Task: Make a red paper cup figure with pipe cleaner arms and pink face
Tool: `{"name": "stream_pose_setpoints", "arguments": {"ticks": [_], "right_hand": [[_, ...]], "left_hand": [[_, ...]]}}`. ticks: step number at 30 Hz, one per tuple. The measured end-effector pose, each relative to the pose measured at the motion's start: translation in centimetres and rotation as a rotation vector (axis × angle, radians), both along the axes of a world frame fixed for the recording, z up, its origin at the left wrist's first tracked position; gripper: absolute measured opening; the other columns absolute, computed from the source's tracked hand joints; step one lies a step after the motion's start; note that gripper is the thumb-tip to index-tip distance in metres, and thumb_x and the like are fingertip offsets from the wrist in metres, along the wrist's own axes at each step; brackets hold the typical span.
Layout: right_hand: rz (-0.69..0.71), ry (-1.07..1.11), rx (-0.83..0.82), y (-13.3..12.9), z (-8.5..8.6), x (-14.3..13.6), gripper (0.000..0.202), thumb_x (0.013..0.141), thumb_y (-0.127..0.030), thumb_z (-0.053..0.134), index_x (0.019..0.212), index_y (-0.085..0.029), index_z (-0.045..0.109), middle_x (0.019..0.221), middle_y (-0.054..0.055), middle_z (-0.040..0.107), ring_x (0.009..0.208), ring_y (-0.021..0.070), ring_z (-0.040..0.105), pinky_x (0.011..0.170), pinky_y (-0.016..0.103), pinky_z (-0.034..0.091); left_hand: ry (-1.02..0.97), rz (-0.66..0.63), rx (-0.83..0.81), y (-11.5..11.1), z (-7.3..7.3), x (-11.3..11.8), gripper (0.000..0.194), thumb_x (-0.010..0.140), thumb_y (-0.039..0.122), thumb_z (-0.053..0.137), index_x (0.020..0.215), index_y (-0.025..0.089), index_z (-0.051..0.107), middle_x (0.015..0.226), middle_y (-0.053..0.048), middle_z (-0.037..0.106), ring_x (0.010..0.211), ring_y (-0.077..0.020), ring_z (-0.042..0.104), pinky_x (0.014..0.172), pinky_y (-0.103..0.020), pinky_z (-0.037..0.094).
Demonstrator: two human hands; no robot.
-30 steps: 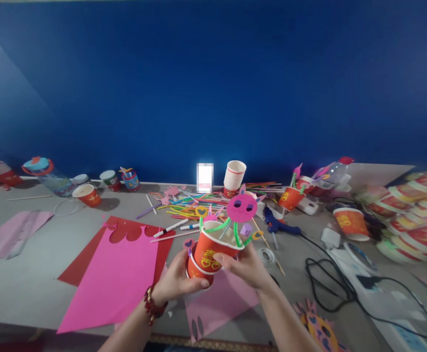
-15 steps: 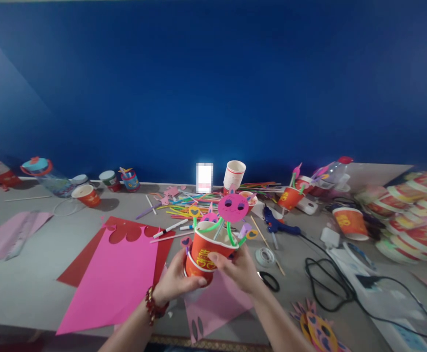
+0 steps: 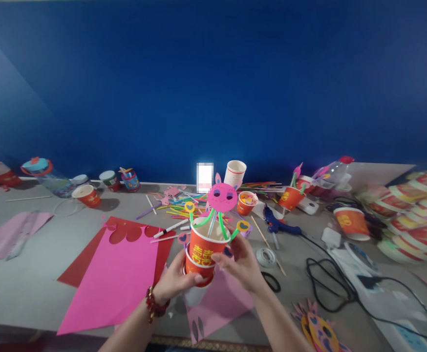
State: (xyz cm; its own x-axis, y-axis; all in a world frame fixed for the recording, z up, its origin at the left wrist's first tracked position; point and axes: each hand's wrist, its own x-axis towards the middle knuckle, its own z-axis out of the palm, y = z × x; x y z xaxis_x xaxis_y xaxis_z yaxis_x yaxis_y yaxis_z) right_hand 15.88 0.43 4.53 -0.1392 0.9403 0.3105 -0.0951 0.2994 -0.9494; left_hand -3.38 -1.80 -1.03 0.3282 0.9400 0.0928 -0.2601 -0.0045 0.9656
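Observation:
In the middle, a red paper cup (image 3: 206, 247) with yellow characters sits inside another red paper cup (image 3: 199, 268). A pink paper animal face (image 3: 222, 197) on a stick rises from the upper cup, and green pipe cleaners tipped with yellow paper rounds bend over its rim. My left hand (image 3: 179, 281) is closed around the lower cup, its thumb across the front. My right hand (image 3: 241, 259) grips the upper cup from the right, thumb on its front and fingers mostly hidden behind. Below the left thumb a whitish cup-like shape (image 3: 195, 295) shows, partly covered.
Pink paper (image 3: 121, 274) with cut-outs lies left over red paper. Behind are pipe cleaners (image 3: 184, 211) and markers (image 3: 170, 228). To the right are a blue glue gun (image 3: 279, 225), a tape roll (image 3: 266, 257), a black cable (image 3: 327, 288) and stacked cups (image 3: 415, 215).
The upper cup has turned and become more upright. Its pink face has shifted left and up, showing an ear more plainly. The whitish shape now shows beneath the cups.

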Motion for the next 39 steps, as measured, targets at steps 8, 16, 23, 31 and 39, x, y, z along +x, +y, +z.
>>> {"name": "stream_pose_setpoints", "arguments": {"ticks": [8,16,23,31,39], "right_hand": [[0.102,-0.007,-0.037,0.3,0.4,-0.1,0.042,0.079,-0.046,0.078,0.115,-0.025,0.069,0.109,0.009,0.073,0.102,0.0281,0.067,0.087,0.038,0.055],[0.08,0.112,-0.015,-0.3,-1.2,0.3,0.047,0.084,-0.05,0.073,0.125,-0.03,0.063,0.121,0.009,0.068,0.11,0.0273,0.064,0.093,0.039,0.053],[0.092,0.054,0.022,-1.7,-2.5,-0.2,0.063,0.086,-0.054,0.069,0.141,-0.036,0.045,0.14,0.009,0.053,0.117,0.0269,0.059,0.098,0.042,0.05],[0.083,-0.185,0.056,-2.6,-4.3,0.9,0.061,0.092,-0.041,0.064,0.147,-0.035,0.038,0.148,0.01,0.045,0.115,0.0258,0.061,0.096,0.041,0.054],[-0.042,-0.346,0.129,-1.7,-7.3,1.3,0.048,0.093,-0.032,0.061,0.14,-0.027,0.05,0.143,0.013,0.049,0.116,0.0281,0.059,0.091,0.041,0.057]], "left_hand": [[0.019,0.006,0.033,-0.1,-0.4,0.0,0.07,0.068,0.055,0.083,0.122,0.017,0.061,0.117,-0.015,0.071,0.108,-0.0347,0.067,0.094,-0.044,0.052],[-0.043,0.019,-0.004,0.0,-0.4,0.2,0.073,0.063,0.054,0.086,0.12,0.017,0.061,0.116,-0.015,0.072,0.108,-0.035,0.067,0.094,-0.045,0.053],[-0.009,0.173,-0.038,-0.1,-0.1,0.1,0.068,0.058,0.052,0.089,0.112,0.018,0.066,0.111,-0.014,0.075,0.102,-0.0349,0.07,0.088,-0.043,0.057],[0.197,0.567,0.245,2.7,3.2,-6.8,0.051,0.06,0.049,0.088,0.094,0.017,0.068,0.089,-0.009,0.078,0.077,-0.0281,0.073,0.069,-0.036,0.06],[0.285,0.843,0.326,12.3,4.5,-18.2,0.066,0.062,0.042,0.087,0.113,0.013,0.057,0.104,-0.006,0.071,0.094,-0.026,0.067,0.086,-0.038,0.056]]}}
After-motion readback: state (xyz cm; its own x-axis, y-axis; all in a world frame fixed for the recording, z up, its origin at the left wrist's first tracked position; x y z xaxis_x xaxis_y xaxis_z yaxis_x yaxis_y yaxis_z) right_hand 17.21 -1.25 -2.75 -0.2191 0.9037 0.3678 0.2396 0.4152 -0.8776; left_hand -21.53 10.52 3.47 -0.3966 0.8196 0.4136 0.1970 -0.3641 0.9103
